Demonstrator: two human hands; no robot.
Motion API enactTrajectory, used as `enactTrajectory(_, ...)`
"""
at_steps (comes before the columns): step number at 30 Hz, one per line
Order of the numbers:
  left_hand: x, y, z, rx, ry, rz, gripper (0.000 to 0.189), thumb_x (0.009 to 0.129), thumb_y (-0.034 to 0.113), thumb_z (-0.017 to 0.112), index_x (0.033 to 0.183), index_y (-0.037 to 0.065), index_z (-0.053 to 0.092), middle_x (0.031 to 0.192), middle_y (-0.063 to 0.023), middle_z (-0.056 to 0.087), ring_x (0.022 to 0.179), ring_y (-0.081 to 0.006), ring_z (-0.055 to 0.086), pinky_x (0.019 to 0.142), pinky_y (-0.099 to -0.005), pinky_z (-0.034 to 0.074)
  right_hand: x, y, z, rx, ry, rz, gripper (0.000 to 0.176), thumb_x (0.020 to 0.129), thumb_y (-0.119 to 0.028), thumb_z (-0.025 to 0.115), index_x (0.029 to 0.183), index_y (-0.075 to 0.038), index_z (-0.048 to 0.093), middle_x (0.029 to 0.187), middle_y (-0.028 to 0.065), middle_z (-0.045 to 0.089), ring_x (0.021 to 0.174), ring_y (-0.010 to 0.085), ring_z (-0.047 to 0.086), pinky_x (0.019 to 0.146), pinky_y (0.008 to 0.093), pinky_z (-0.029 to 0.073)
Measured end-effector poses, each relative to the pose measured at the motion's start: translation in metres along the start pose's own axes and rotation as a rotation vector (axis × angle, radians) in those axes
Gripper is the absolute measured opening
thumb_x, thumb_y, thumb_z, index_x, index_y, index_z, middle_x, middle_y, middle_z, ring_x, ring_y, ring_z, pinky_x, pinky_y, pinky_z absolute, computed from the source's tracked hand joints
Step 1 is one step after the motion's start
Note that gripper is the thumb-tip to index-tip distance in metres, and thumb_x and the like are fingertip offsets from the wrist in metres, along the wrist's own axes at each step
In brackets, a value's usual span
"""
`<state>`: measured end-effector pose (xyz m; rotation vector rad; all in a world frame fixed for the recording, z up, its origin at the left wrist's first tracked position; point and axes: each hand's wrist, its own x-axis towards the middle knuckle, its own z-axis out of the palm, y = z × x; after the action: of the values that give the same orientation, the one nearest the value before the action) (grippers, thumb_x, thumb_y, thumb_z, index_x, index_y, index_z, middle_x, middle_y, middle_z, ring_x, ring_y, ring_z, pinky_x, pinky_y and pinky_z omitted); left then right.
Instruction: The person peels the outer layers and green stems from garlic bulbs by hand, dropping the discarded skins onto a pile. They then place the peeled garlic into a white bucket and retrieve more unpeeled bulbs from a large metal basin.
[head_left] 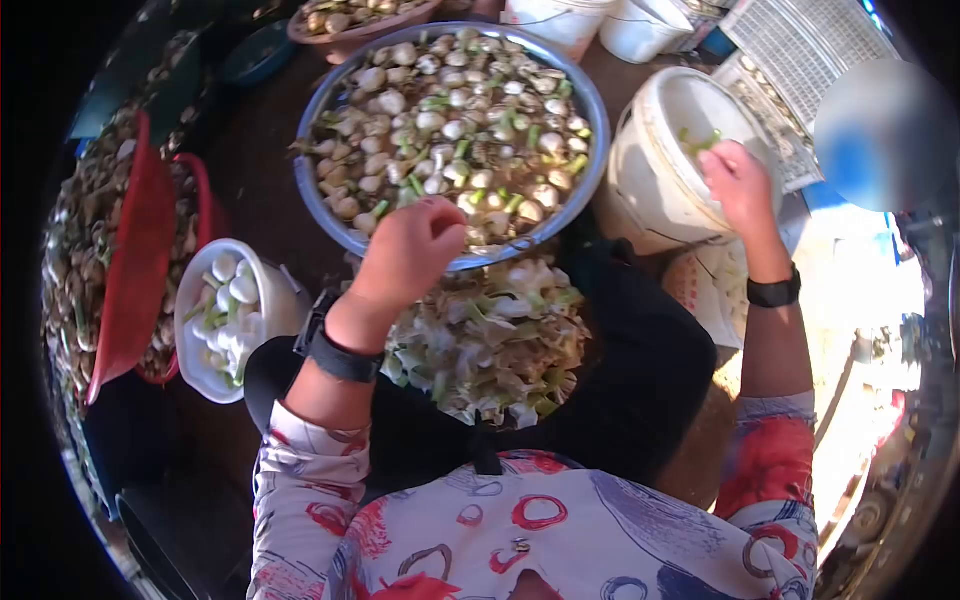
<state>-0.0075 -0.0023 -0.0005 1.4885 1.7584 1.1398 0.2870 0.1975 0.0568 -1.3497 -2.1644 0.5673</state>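
Note:
A wide metal basin (603, 130) full of whitish bulbs (430, 121), like garlic or onions with short green stems, stands before me. Over its near rim is my left hand (415, 245), fingers curled inward; I cannot tell what is inside them. My right hand (738, 185) is at the mouth of a large white bucket (640, 165), fingers pinched together. Green stem pieces (690, 140) show right at its fingertips, against the bucket's inside. Below the basin, between my legs, lies a heap of peeled skins (490, 345).
At left stands a small white bucket (290, 305) with peeled white bulbs and green stems. Beyond it are red tubs (130, 270) of unpeeled bulbs. A clay-coloured bowl (350, 38) and white pails (640, 30) are at the back. A wire-mesh rack (805, 60) stands at upper right.

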Motion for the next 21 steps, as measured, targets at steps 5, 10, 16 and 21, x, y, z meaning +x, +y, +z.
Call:
enactTrajectory(5,-0.005,0.014,0.009,0.040,-0.124,-0.114,0.013,0.075,0.013,0.054,0.078,0.001,0.058,0.067,-0.0098,0.057,0.060,-0.0147,0.054,0.057,-0.0272,0.042,0.067,-0.012,0.152,-0.232,-0.420,-0.272,0.018,0.072,-0.016,0.050,0.070,0.000,0.059,0.074,0.0202,0.059,0.070,0.0340,0.058,0.062,0.0394,0.045)
enactTrajectory(10,0.000,0.003,0.012,0.052,-0.158,-0.093,0.015,0.074,0.015,0.055,0.080,0.002,0.058,0.071,-0.0132,0.057,0.067,-0.0237,0.058,0.061,-0.0302,0.045,0.101,0.009,0.276,-0.509,-0.458,-0.106,0.019,0.074,-0.016,0.047,0.079,-0.005,0.063,0.085,0.0167,0.061,0.081,0.0315,0.059,0.071,0.0416,0.046)
enactTrajectory(16,0.010,-0.012,0.009,0.071,-0.237,-0.142,0.017,0.074,0.016,0.057,0.084,0.002,0.057,0.078,-0.0126,0.057,0.073,-0.0261,0.058,0.066,-0.0316,0.046,0.082,0.024,0.329,-0.751,-0.799,-0.157,0.021,0.076,-0.013,0.048,0.088,-0.006,0.063,0.094,0.0129,0.061,0.090,0.0288,0.057,0.074,0.0385,0.047)
enactTrajectory(21,0.003,-0.013,0.018,0.091,-0.244,-0.108,0.018,0.074,0.016,0.057,0.085,0.002,0.057,0.078,-0.0129,0.057,0.075,-0.0267,0.058,0.066,-0.0328,0.046,0.077,0.055,0.348,-0.584,-0.592,0.068,0.015,0.071,-0.012,0.053,0.080,-0.006,0.064,0.091,0.0141,0.061,0.087,0.0286,0.058,0.072,0.0365,0.048)
